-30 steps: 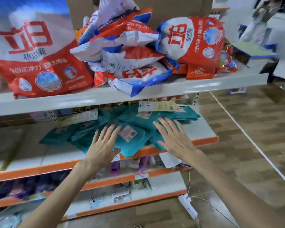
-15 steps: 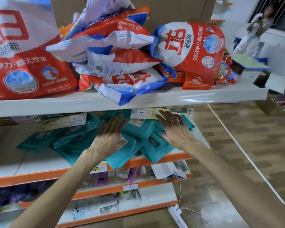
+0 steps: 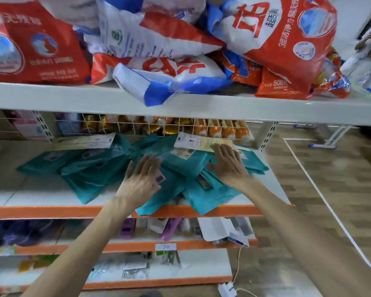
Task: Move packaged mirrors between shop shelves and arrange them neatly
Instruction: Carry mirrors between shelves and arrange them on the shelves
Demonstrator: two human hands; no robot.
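Observation:
Several teal packaged mirrors (image 3: 90, 174) lie in a loose overlapping pile on the white shelf with an orange front edge (image 3: 51, 211). My left hand (image 3: 140, 182) rests flat on the middle of the pile, fingers spread. My right hand (image 3: 228, 165) lies flat on the packages at the pile's right end, fingertips at a pale paper card (image 3: 198, 142). Neither hand grips anything. Some packages hang over the shelf's front edge.
The white shelf above (image 3: 201, 110) holds red, white and blue detergent bags (image 3: 287, 46), one drooping over the edge. A wire basket with orange bottles (image 3: 212, 128) stands behind the pile. Lower shelves (image 3: 137, 246) carry small goods. A power strip (image 3: 227, 290) lies on the wooden floor.
Both hands have moved further in over the teal pile, and the view has come closer and dropped toward the shelf. The pile looks shifted slightly rightward.

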